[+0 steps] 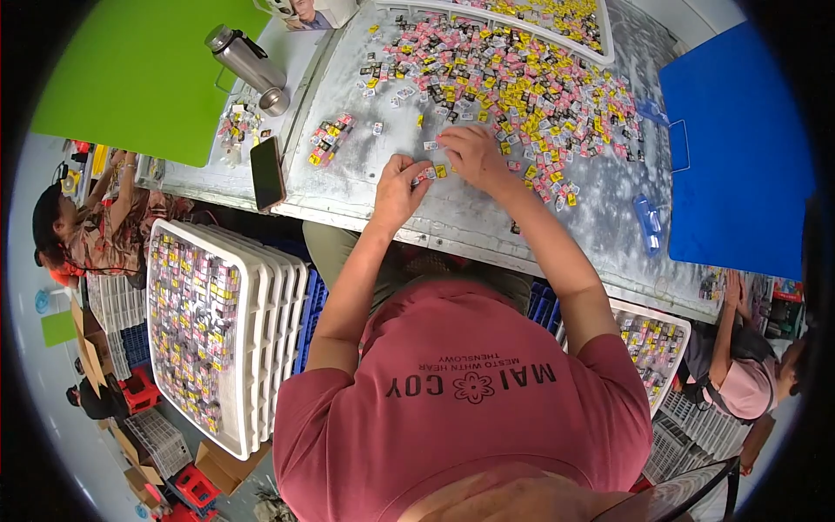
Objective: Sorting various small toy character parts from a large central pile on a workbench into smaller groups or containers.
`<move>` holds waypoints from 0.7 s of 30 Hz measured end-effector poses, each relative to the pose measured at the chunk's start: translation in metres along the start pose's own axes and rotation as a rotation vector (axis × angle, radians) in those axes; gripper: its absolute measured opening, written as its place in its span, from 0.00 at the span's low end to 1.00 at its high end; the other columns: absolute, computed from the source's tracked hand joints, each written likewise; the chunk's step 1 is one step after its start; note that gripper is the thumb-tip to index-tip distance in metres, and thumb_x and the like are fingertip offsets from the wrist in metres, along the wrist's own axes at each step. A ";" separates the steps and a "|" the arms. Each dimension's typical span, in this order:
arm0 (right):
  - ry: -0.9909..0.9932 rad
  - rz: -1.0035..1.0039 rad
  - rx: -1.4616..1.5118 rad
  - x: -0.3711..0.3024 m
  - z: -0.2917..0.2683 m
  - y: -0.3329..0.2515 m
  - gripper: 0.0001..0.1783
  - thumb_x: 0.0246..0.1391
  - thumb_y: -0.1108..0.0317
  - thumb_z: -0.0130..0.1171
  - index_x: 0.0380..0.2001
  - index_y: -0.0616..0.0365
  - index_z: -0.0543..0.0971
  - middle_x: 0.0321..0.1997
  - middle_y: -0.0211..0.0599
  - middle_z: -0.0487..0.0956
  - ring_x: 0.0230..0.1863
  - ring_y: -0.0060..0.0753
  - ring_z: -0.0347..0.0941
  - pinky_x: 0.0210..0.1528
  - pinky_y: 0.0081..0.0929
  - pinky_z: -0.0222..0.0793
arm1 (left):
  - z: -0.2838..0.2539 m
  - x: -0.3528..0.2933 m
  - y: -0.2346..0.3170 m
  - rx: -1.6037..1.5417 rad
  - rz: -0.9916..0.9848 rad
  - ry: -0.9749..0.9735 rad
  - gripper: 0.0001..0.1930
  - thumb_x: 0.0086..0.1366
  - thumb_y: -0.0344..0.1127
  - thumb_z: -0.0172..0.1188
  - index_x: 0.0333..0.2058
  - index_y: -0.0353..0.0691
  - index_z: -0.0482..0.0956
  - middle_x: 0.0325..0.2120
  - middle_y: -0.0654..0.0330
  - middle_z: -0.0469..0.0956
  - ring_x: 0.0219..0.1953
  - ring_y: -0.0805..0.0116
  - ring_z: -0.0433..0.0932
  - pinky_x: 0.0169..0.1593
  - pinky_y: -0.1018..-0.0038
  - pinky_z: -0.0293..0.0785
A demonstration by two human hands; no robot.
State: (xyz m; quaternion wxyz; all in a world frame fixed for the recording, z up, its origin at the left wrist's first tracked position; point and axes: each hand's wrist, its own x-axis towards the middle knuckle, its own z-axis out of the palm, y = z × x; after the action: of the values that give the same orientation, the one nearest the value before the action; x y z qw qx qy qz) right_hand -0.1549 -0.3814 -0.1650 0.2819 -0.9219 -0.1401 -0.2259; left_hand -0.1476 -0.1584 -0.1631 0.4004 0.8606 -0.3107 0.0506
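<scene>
My left hand (402, 187) is closed, its fingertips pinching a short row of small printed pieces (426, 174) in white, pink and yellow at the table's near side. Just right of it, my right hand (474, 158) has bent fingers at a small white piece (431, 146); whether they grip it is hard to make out. Beyond both hands spreads a large heap of similar pink, yellow, black and white pieces (522, 96). To the left lies a tight cluster of such pieces (330, 139), with one loose piece (377, 128) beside it.
A white tray (600, 43) full of pieces sits at the far edge. A steel flask (239, 56) and a phone (267, 174) lie left; a clear blue plastic object (647, 222) lies right. Stacked white trays (252, 348) stand by my left side. Co-workers sit at both sides.
</scene>
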 end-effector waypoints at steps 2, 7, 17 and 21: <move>0.049 -0.050 -0.037 0.004 0.004 0.003 0.12 0.53 0.66 0.65 0.41 0.51 0.87 0.47 0.28 0.84 0.51 0.37 0.76 0.58 0.42 0.64 | 0.001 0.001 0.000 -0.019 -0.032 -0.011 0.20 0.57 0.29 0.73 0.50 0.46 0.86 0.39 0.57 0.72 0.36 0.62 0.76 0.40 0.69 0.76; -0.031 -0.002 -0.094 -0.007 -0.004 -0.009 0.13 0.54 0.66 0.65 0.43 0.52 0.87 0.43 0.27 0.82 0.49 0.38 0.75 0.57 0.44 0.64 | 0.001 -0.002 -0.002 -0.021 -0.035 0.007 0.20 0.57 0.29 0.73 0.50 0.46 0.86 0.39 0.58 0.72 0.35 0.63 0.76 0.39 0.70 0.76; -0.067 -0.027 -0.036 -0.043 -0.019 -0.029 0.17 0.51 0.68 0.65 0.47 0.53 0.85 0.44 0.33 0.80 0.50 0.42 0.74 0.58 0.45 0.64 | 0.003 -0.002 -0.002 -0.052 -0.013 0.030 0.19 0.58 0.28 0.72 0.50 0.43 0.86 0.38 0.58 0.71 0.35 0.64 0.74 0.38 0.70 0.74; -0.033 0.031 -0.118 -0.051 -0.024 -0.009 0.18 0.51 0.67 0.66 0.47 0.52 0.83 0.45 0.33 0.80 0.51 0.43 0.74 0.58 0.46 0.64 | 0.004 -0.003 -0.002 -0.064 -0.019 0.040 0.19 0.58 0.28 0.72 0.50 0.43 0.86 0.38 0.58 0.71 0.37 0.62 0.75 0.39 0.69 0.74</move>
State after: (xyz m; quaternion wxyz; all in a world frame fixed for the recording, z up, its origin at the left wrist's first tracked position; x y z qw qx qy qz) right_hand -0.2100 -0.3951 -0.1682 0.2281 -0.9426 -0.1170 -0.2142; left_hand -0.1492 -0.1585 -0.1682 0.4342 0.8491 -0.2959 0.0543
